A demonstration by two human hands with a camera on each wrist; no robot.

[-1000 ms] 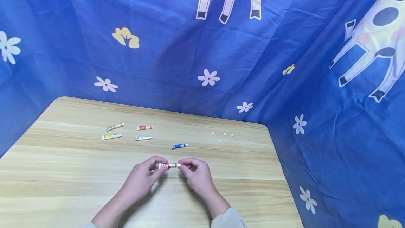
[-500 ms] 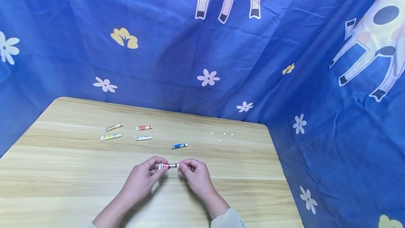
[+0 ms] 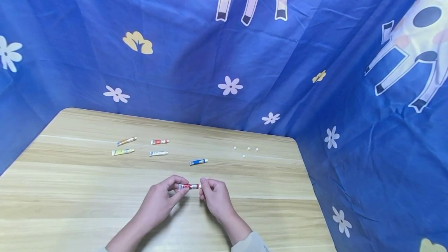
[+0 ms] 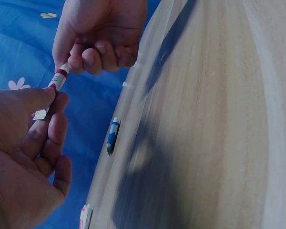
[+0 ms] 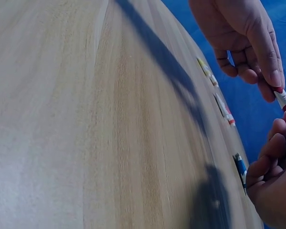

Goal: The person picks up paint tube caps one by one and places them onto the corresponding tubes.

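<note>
A small paint tube point(image 3: 191, 186) with a dark red band lies level between the two hands, above the table. My left hand point(image 3: 159, 201) pinches its flat end between thumb and fingers. At the other end, my right hand point(image 3: 218, 203) pinches the white cap point(image 4: 65, 67), its thumb and curled fingers mostly covering it in the head view. Just beyond the hands lies a blue paint tube point(image 3: 198, 161) on the wooden table. The right wrist view shows the held tube point(image 5: 282, 98) running from the left fingertips to the right ones.
Farther left on the table point(image 3: 87, 189) lie a gold-brown tube point(image 3: 127, 141), a yellow-green tube point(image 3: 123, 152), a red tube point(image 3: 160, 142) and a whitish tube point(image 3: 159, 153). Several tiny white pieces point(image 3: 248, 148) sit at the back right. A blue patterned cloth point(image 3: 196, 69) surrounds the table.
Both hands and the held tube have shifted slightly right and nearer the body. The right thumb and fingers have turned about the cap, which shows less now. Things on the table have stayed put.
</note>
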